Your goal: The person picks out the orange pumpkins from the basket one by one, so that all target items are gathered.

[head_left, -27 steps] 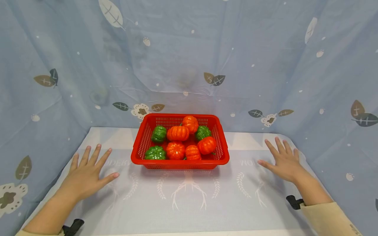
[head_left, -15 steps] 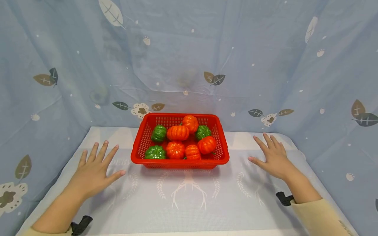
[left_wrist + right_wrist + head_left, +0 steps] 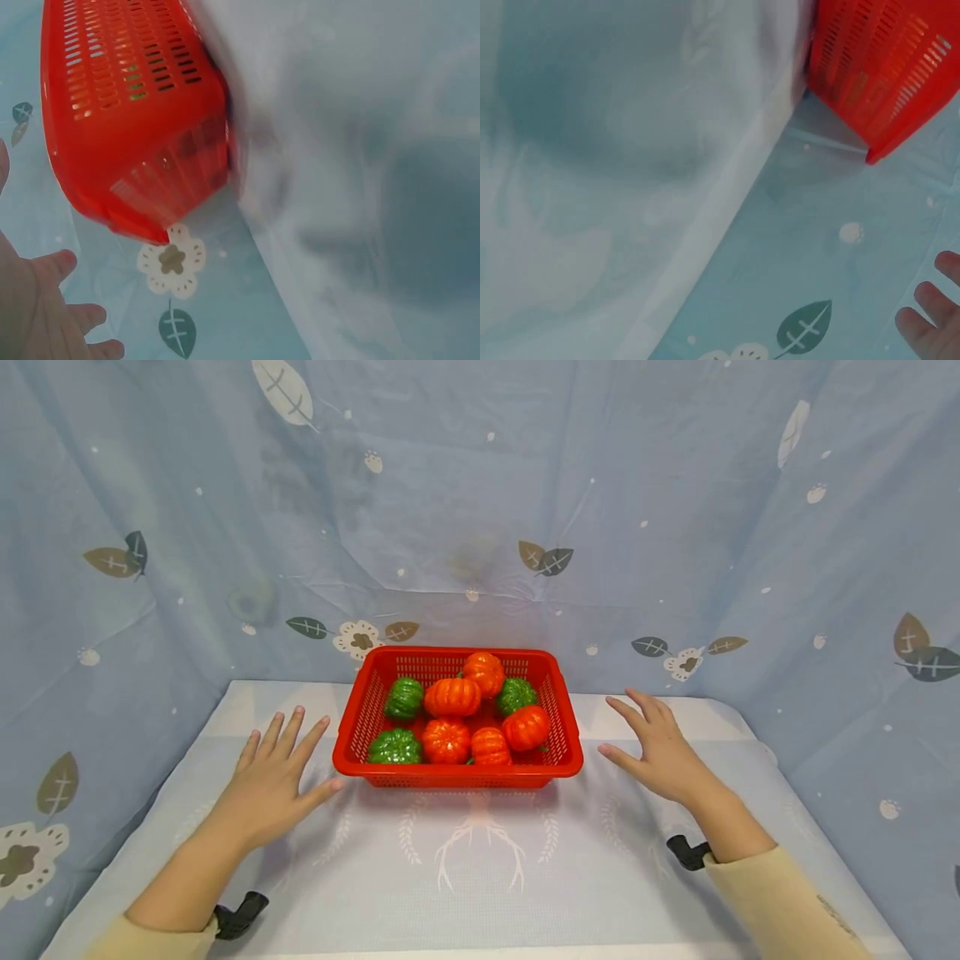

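1. Head view: A red rectangular plastic basket [image 3: 457, 771] with slotted walls stands on the desk [image 3: 480, 910], in the middle, close to the light blue leaf-printed cloth [image 3: 465, 510] behind. In it lie five shiny orange-red ribbed pumpkins [image 3: 446, 742] and three shiny green ribbed pumpkins [image 3: 395, 748].
2. Also in this view, the left hand [image 3: 262, 793] is near the left end of the basket, its fingers spread and holding nothing. The right hand [image 3: 660, 756] is near the right end; its fingers are extended, the thumb stands apart, and it also holds nothing.
3. Left wrist view: The basket fills the upper left part. The left hand is partly visible at the left edge, with fingers apart.
4. Right wrist view: One corner of the basket appears at upper right. Three fingertips [image 3: 934, 301] show at the lower right edge, slightly separated.
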A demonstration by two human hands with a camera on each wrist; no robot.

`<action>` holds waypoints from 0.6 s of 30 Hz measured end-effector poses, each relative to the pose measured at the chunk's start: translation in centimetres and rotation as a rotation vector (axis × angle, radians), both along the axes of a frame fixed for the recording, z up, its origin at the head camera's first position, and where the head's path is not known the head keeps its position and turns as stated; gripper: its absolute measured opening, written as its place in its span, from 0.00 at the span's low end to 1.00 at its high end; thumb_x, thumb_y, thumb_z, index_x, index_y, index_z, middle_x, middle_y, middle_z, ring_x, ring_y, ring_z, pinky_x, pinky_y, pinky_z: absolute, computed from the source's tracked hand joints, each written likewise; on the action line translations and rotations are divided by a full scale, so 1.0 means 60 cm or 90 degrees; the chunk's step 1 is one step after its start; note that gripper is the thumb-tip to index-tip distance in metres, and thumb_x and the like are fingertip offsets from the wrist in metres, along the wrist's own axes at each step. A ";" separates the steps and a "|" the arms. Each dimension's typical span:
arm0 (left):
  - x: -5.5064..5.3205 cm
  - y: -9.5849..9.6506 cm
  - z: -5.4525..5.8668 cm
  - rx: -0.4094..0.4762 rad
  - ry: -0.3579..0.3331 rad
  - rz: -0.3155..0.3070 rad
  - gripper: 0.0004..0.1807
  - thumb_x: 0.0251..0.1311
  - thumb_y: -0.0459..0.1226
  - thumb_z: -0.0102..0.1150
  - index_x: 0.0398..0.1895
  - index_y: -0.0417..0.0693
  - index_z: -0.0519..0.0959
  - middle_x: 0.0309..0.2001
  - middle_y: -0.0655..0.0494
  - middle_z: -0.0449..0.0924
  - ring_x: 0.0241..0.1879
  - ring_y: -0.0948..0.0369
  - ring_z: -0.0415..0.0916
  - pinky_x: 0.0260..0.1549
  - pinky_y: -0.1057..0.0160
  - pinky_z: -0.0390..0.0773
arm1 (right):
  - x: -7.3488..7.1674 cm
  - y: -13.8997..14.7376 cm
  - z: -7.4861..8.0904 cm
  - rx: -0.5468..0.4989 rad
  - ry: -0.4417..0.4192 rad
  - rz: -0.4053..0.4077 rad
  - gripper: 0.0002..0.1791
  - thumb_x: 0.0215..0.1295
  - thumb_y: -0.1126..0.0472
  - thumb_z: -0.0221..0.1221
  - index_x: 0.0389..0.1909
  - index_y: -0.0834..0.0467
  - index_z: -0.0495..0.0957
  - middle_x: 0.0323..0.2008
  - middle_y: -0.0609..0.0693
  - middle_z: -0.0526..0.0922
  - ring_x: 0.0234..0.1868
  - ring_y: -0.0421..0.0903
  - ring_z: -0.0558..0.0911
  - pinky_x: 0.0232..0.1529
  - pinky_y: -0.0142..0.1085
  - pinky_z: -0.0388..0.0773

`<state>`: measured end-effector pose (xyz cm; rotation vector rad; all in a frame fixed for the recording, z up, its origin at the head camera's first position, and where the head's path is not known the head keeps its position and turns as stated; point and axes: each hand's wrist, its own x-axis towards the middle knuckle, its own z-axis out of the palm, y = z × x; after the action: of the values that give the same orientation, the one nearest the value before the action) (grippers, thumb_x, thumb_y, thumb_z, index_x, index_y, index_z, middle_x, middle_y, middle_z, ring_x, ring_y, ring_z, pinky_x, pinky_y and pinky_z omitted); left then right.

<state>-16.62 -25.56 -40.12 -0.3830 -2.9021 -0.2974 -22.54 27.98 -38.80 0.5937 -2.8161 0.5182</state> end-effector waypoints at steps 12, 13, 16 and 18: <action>-0.031 0.021 -0.007 0.112 -0.008 -0.034 0.49 0.66 0.62 0.53 0.80 0.48 0.49 0.79 0.36 0.42 0.75 0.35 0.41 0.65 0.28 0.50 | -0.028 -0.060 -0.003 -0.075 0.024 0.077 0.38 0.66 0.43 0.63 0.73 0.52 0.66 0.72 0.58 0.62 0.71 0.61 0.59 0.65 0.64 0.60; -0.033 0.022 -0.007 0.124 -0.012 -0.035 0.49 0.66 0.62 0.53 0.81 0.48 0.49 0.79 0.37 0.41 0.75 0.35 0.42 0.63 0.27 0.51 | -0.030 -0.065 -0.002 -0.078 0.023 0.080 0.38 0.66 0.43 0.63 0.73 0.53 0.66 0.72 0.58 0.63 0.71 0.61 0.60 0.66 0.63 0.61; -0.040 0.027 -0.007 0.159 -0.019 -0.033 0.48 0.66 0.61 0.54 0.80 0.48 0.48 0.79 0.38 0.42 0.74 0.35 0.44 0.60 0.24 0.56 | -0.037 -0.080 0.001 -0.088 0.017 0.091 0.37 0.65 0.44 0.64 0.72 0.54 0.67 0.71 0.58 0.65 0.70 0.59 0.62 0.66 0.61 0.63; -0.044 0.030 -0.007 0.182 -0.021 -0.033 0.47 0.67 0.58 0.55 0.80 0.48 0.48 0.79 0.38 0.43 0.74 0.35 0.46 0.58 0.24 0.57 | -0.042 -0.089 0.003 -0.093 0.011 0.100 0.36 0.65 0.46 0.65 0.71 0.55 0.68 0.69 0.57 0.66 0.70 0.58 0.63 0.66 0.60 0.64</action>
<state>-19.26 -23.77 -40.55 -0.4086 -2.8255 -0.7209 -25.05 22.62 -38.62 0.7885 -2.6992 0.7379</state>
